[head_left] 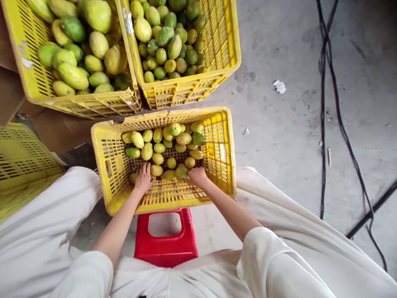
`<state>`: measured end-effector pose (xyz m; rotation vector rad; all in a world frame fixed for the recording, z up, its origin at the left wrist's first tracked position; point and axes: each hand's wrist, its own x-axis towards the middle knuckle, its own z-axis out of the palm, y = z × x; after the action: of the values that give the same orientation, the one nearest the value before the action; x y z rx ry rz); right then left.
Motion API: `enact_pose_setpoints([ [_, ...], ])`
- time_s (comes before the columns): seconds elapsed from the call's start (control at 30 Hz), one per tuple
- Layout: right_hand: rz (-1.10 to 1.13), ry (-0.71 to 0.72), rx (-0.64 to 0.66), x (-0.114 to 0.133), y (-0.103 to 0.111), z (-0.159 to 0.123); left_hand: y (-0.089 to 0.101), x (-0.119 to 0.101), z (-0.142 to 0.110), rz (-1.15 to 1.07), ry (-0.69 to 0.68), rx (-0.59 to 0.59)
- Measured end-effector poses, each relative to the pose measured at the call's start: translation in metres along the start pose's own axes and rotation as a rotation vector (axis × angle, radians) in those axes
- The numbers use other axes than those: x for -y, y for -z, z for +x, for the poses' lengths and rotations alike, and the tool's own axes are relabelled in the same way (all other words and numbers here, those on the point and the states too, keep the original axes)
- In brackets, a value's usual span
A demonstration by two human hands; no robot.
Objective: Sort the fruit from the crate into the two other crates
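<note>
A yellow slatted crate [108, 165] stands between my knees, its floor partly covered with small green-yellow fruits [158, 147]. Both my hands reach down into it. My left hand [143, 179] lies over the fruits at the near left, fingers bent down and touching them; what is under the fingers is hidden. My right hand [196, 176] is closed round a yellow-green fruit [181, 173] at the near middle of the pile.
Two more yellow crates stand beyond: one at far left [34, 82] with large fruits, one at far middle [186, 89] with smaller ones. An empty yellow crate [18, 161] is at left, a red stool [166, 244] under me. Black cables [324, 124] cross the concrete floor at right.
</note>
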<state>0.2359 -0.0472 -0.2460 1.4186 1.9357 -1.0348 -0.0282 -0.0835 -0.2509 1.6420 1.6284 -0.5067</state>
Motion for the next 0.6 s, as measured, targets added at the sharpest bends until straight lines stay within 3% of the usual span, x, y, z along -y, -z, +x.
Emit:
enact_pose_setpoints([
  [0.13,0.052,-0.049,-0.074,0.023,0.009,0.028,-0.013,0.001,0.009,-0.096,-0.069,0.053],
  [0.33,0.21,-0.189,-0.077,0.075,-0.017,0.073,-0.028,-0.014,0.026,-0.221,0.08,-0.008],
  [0.47,0.393,-0.205,-0.071,0.068,-0.028,0.081,-0.03,-0.016,0.031,-0.336,0.139,-0.024],
  [0.6,0.676,-0.117,-0.042,0.041,-0.013,0.08,-0.026,-0.018,0.033,-0.49,0.203,0.016],
])
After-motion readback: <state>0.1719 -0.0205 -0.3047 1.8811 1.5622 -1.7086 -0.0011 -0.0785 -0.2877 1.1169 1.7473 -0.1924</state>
